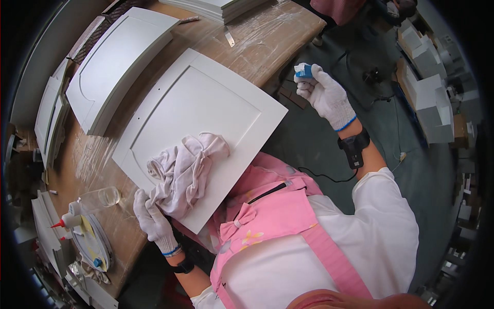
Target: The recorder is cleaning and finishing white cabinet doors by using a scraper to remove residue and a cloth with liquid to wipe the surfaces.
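A white panel (226,98) with a recessed centre lies in front of me, its near part reaching past the table edge. Crumpled on its near left part is a pale pinkish cloth (190,167). My gloved left hand (153,219) is closed at the panel's left edge, right beside the cloth; part of its fingers is hidden. Raised off to the right of the panel, my gloved right hand (328,98) pinches a small blue block (304,71) with a whitish top. I cannot make out the block's exact kind.
The brown table (267,44) carries a curved white panel (121,64), stacked white panels (216,7) and a metal blade (229,37). At left lie a clear bottle (100,198), a red-tipped glue bottle (67,221) and a round lid (92,244). White boxes (432,108) stand at right.
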Tool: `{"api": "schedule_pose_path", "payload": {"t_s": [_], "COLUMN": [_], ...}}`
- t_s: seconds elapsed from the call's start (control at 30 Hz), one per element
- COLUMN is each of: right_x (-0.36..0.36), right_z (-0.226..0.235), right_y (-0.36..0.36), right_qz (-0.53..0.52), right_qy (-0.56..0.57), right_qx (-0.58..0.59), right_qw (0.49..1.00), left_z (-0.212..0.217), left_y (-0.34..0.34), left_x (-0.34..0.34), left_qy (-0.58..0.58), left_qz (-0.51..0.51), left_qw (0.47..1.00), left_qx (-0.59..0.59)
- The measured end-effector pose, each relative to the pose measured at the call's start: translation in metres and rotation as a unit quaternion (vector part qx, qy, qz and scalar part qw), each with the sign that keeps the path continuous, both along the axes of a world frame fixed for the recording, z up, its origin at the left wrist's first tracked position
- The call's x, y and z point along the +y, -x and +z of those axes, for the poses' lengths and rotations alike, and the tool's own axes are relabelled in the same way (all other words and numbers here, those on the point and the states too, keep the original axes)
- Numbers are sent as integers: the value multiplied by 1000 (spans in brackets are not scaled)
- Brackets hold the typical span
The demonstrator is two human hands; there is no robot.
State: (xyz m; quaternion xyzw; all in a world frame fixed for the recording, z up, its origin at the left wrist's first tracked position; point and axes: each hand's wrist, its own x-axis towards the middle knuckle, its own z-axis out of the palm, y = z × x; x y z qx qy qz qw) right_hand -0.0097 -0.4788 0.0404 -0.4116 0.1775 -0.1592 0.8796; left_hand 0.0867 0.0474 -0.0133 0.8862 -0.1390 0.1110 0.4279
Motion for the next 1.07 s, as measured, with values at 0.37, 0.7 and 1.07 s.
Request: {"api": "schedule_pose_path", "payload": {"t_s": [0.37, 0.7, 1.07], "right_x": [38, 32, 47], "right_z": [-16, -17, 14], "right_y": [11, -3, -11], "right_qz": [108, 170, 160], "right_qy": [-48, -51, 692], "right_qx": [76, 39, 63], "right_qw": [990, 983, 701], "left_z": [53, 41, 20], "left_y": [22, -15, 31], "left_x": [-68, -69, 6], "left_qy": [-284, -247, -100], "left_qz": [-172, -130, 53], "left_qw": [939, 959, 992], "left_qx": [-90, -47, 49]}}
